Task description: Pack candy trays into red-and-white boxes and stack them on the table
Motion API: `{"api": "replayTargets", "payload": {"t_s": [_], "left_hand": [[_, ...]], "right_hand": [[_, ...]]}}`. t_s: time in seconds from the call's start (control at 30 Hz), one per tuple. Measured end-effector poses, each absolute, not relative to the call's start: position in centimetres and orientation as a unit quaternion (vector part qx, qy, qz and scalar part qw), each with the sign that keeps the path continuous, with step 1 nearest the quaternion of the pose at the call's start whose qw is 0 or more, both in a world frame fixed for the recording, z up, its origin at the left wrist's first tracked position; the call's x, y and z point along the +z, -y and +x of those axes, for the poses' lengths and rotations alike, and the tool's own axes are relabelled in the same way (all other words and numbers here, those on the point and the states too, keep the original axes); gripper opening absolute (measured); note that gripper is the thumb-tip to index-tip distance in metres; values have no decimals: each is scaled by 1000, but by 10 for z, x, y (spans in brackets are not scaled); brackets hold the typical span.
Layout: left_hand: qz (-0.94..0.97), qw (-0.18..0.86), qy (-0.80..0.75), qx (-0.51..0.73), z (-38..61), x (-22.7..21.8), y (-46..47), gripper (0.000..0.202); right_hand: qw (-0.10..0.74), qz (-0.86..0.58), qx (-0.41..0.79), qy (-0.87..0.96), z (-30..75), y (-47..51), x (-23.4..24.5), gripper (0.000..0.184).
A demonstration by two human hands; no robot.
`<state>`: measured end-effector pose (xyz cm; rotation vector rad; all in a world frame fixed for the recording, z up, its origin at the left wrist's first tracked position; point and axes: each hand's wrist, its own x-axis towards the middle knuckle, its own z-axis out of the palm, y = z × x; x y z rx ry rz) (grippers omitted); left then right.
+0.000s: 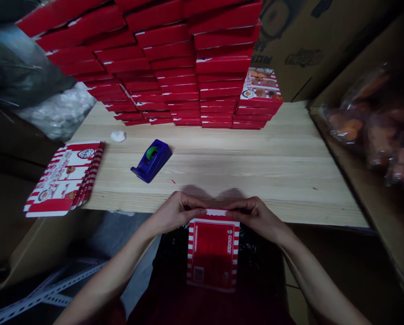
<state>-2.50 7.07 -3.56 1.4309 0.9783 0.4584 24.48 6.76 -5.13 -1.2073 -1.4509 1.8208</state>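
Note:
My left hand [176, 212] and my right hand [252, 216] meet at the front edge of the wooden table [256, 180]. Both pinch the top edge of a red-and-white striped cardboard box [213, 255], which hangs down over my lap. Its printed red panel faces me, and my fingers hide part of its top flap. To the left lies a stack of flat striped printed cards [65, 178]. A blue tape dispenser [152, 161] with a green roll sits nearer my left hand.
Stacks of red boxes [175, 67] rise at the table's back. A small white lump [118, 136] lies near them. Bagged orange food [374, 128] fills a cardboard carton [357, 149] on the right. Bubble wrap [58, 113] lies back left, and a slotted metal angle [43, 293] is low left.

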Motion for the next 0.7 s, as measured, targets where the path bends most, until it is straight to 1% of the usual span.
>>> {"api": "replayTargets", "payload": {"t_s": [0.13, 0.23, 0.33, 0.4, 0.53, 0.6, 0.7], "left_hand": [[598, 638, -437, 210, -23, -38, -73, 23], [587, 643, -443, 214, -23, -36, -75, 18], [590, 636, -446, 222, -24, -35, -75, 17], [594, 627, -450, 226, -26, -34, -73, 16], [589, 616, -461, 248, -30, -37, -68, 16], [583, 618, -460, 257, -33, -40, -66, 16], [588, 617, -458, 253, -36, -41, -65, 15]], "right_hand": [[252, -444, 664, 546, 242, -74, -55, 14], [239, -423, 686, 541, 241, -80, -57, 13], [226, -403, 704, 539, 239, -84, -56, 14], [228, -412, 692, 547, 238, -82, -54, 13], [258, -419, 669, 557, 235, -68, -42, 21], [263, -406, 681, 550, 235, -61, -36, 26], [263, -404, 702, 525, 236, -55, -32, 28]]}}
